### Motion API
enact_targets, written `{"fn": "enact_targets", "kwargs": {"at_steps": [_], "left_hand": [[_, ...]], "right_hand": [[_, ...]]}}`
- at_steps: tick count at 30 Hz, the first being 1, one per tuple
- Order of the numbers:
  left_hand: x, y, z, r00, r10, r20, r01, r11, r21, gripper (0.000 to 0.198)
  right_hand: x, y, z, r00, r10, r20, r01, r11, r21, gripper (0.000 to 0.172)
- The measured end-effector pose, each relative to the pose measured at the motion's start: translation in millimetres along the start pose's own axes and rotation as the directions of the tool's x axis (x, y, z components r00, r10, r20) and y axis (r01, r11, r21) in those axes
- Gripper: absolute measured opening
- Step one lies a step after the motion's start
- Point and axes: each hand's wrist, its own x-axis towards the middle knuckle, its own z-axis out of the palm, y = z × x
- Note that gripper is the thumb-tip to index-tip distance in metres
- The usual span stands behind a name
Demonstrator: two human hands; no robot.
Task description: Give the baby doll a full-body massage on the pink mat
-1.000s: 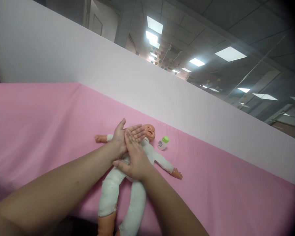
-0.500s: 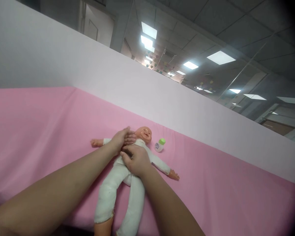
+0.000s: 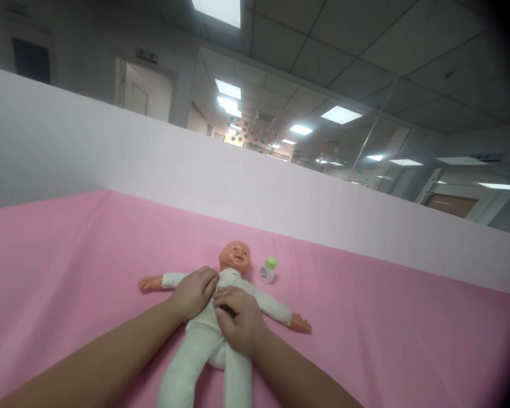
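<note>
A baby doll point(image 3: 204, 321) with a white cloth body lies on its back, its arms spread out and its head towards the white wall. On the chest, near one shoulder, rests my left hand point(image 3: 196, 292), palm down with the fingers lying close together. My right hand point(image 3: 241, 318) touches the other side of the chest; its fingers are loosely curved and the thumb stands apart from them. Nothing shows in either hand. Beside the doll's head stands a small clear bottle point(image 3: 267, 272) with a green cap.
A pink sheet point(image 3: 374, 334) covers the surface under the doll. Behind it runs a low white wall point(image 3: 246, 187). Beyond the wall are a glass pane, a door point(image 3: 147, 93) and ceiling lights.
My left hand has turned from edge-up to palm down on the doll's chest. My right hand stays on the chest. The view has tilted upward, so everything sits lower.
</note>
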Motion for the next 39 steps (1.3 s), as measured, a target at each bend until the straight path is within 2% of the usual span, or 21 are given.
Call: {"fn": "enact_targets", "kwargs": {"at_steps": [2,5,7,10,13,16,19,22,25,28,31,34,35,36,39], "left_hand": [[2,-3,-3.8,1.000,-0.002,0.026,0.002,1.000,0.001,0.030],[3,-3,-11.2,0.998,-0.028,0.050,0.029,0.999,-0.025,0.027],[2,-2,-15.2,0.997,-0.043,0.062,0.046,0.997,-0.057,0.026],[0,0,-17.4,0.997,-0.058,0.048,0.064,0.990,-0.127,0.026],[0,2,-16.4,0.997,-0.072,0.021,0.075,0.980,-0.183,0.025],[1,4,-15.6,0.997,-0.063,0.046,0.070,0.984,-0.165,0.026],[2,7,-17.7,0.996,-0.056,0.066,0.065,0.988,-0.141,0.028],[2,14,-23.3,0.997,-0.062,0.039,0.068,0.987,-0.148,0.027],[-2,29,-30.5,0.999,-0.026,0.035,0.031,0.990,-0.134,0.024],[-13,55,-35.8,0.987,0.092,0.133,-0.061,0.974,-0.217,0.027],[-28,86,-38.0,0.924,0.286,0.254,-0.187,0.917,-0.352,0.036],[-36,107,-39.3,0.801,0.463,0.379,-0.341,0.874,-0.346,0.038],[-37,110,-39.3,0.770,0.471,0.431,-0.368,0.879,-0.303,0.041],[-37,110,-39.0,0.759,0.447,0.473,-0.374,0.894,-0.245,0.045],[-32,97,-35.8,0.819,0.282,0.500,-0.292,0.954,-0.060,0.056]], "right_hand": [[-7,-8,-11,0.996,-0.018,0.085,0.016,1.000,0.021,0.036],[-14,-31,-27,0.941,-0.060,0.334,0.065,0.998,-0.004,0.054],[-16,-47,-34,0.915,-0.090,0.394,0.086,0.996,0.028,0.068],[-18,-61,-38,0.884,-0.151,0.443,0.132,0.989,0.072,0.078],[-15,-54,-39,0.881,-0.107,0.460,0.109,0.994,0.022,0.082],[-9,-29,-43,0.873,0.013,0.487,0.020,0.998,-0.063,0.077],[-5,1,-52,0.882,0.145,0.449,-0.091,0.986,-0.141,0.067],[-6,24,-60,0.909,0.290,0.300,-0.242,0.952,-0.186,0.058],[-9,37,-63,0.887,0.415,0.203,-0.375,0.903,-0.208,0.050],[-10,43,-63,0.870,0.463,0.171,-0.420,0.876,-0.237,0.047],[-7,44,-61,0.876,0.457,0.151,-0.414,0.876,-0.248,0.045],[-4,45,-58,0.888,0.441,0.130,-0.401,0.881,-0.251,0.044],[-4,46,-57,0.891,0.436,0.123,-0.397,0.882,-0.252,0.044],[-3,47,-56,0.893,0.434,0.119,-0.395,0.883,-0.254,0.044],[-4,50,-54,0.894,0.429,0.129,-0.391,0.888,-0.245,0.043]]}}
